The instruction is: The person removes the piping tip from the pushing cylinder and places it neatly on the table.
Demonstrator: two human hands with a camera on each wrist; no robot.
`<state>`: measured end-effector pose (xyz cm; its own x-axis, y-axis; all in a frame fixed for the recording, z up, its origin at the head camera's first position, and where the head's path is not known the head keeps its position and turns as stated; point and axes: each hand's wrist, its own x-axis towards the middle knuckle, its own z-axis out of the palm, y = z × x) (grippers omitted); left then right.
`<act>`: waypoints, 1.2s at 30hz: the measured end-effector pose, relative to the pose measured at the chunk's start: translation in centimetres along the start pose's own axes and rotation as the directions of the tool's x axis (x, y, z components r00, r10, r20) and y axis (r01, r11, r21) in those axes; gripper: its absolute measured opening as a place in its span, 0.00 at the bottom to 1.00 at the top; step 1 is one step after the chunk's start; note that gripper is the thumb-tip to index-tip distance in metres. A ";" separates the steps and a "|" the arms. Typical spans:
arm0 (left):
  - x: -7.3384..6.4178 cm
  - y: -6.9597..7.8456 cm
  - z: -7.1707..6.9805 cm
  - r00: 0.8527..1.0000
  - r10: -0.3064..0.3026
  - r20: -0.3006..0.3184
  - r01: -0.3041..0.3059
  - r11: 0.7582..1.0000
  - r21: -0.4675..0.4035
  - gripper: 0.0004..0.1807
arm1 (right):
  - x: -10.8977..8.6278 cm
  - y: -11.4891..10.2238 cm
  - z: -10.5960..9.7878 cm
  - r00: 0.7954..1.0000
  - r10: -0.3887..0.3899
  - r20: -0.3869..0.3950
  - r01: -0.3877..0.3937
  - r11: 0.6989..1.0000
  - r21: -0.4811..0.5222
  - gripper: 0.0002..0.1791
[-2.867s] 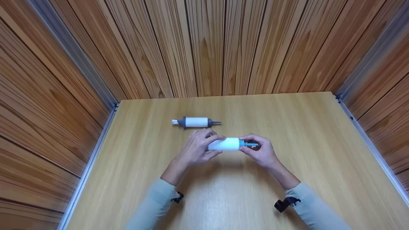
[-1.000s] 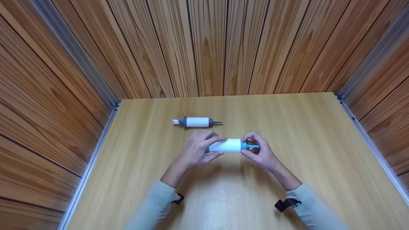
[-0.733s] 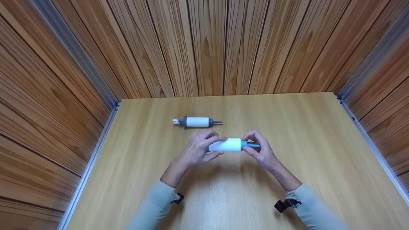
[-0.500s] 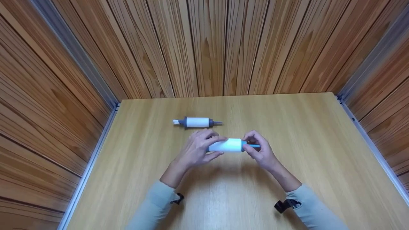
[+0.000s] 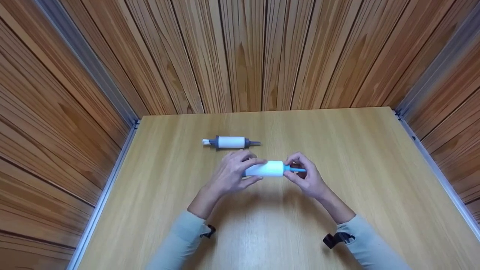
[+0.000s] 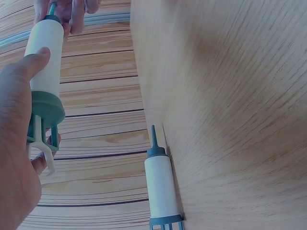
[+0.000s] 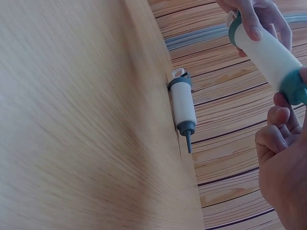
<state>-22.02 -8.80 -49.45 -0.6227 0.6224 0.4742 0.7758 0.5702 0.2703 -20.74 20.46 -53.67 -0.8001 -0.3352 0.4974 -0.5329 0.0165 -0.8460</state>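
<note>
My left hand [image 5: 233,172] holds a white cylinder [image 5: 273,168] level above the table, its thumb and fingers round the body near the base end. Shaped like a hand pump, the cylinder has a blue-green collar and a thin nozzle [image 5: 298,170] pointing right. The thumb and fingers of my right hand [image 5: 306,175] pinch that collar at the root of the nozzle. In the left wrist view, the other end has a blue-green framed base [image 6: 47,111] with a white hooked piece [image 6: 44,151]. The head view has this base end hidden behind the left hand.
A similar white cylinder [image 5: 231,142] with dark ends lies on the wooden table [image 5: 337,142], just beyond the hands, nozzle to the right. Wood-plank walls [image 5: 243,56] with metal edge strips [image 5: 101,202] enclose the table at the back and sides.
The right thumb and fingers have shifted slightly around the collar, the thumb rising and then dropping back. The left hand keeps its hold, and the cylinder stays nearly in place.
</note>
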 end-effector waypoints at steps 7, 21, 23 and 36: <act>0.3 0.0 -0.1 0.999 0.034 -0.034 -0.034 0.999 0.008 0.24 | 0.1 -0.3 -0.3 1.000 0.028 0.011 -0.028 0.999 -0.032 0.17; 0.5 0.3 -0.6 0.998 0.044 -0.039 -0.043 0.999 0.006 0.25 | 0.2 -0.5 -0.4 1.000 0.014 0.018 -0.014 1.000 -0.022 0.18; 0.5 0.3 -0.6 0.999 0.038 -0.037 -0.038 0.999 0.005 0.25 | 0.2 -0.6 -0.4 1.000 0.014 0.017 -0.013 0.999 -0.034 0.18; 0.5 0.4 -0.4 0.998 0.042 -0.052 -0.040 0.999 0.029 0.24 | 0.1 -0.7 -0.4 1.000 0.006 0.029 -0.006 1.000 -0.011 0.16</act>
<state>-21.98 -8.51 -48.82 -0.5837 0.6171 0.5277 0.7969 0.5600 0.2266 -20.51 20.77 -52.95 -0.7951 -0.3625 0.4863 -0.5309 0.0284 -0.8469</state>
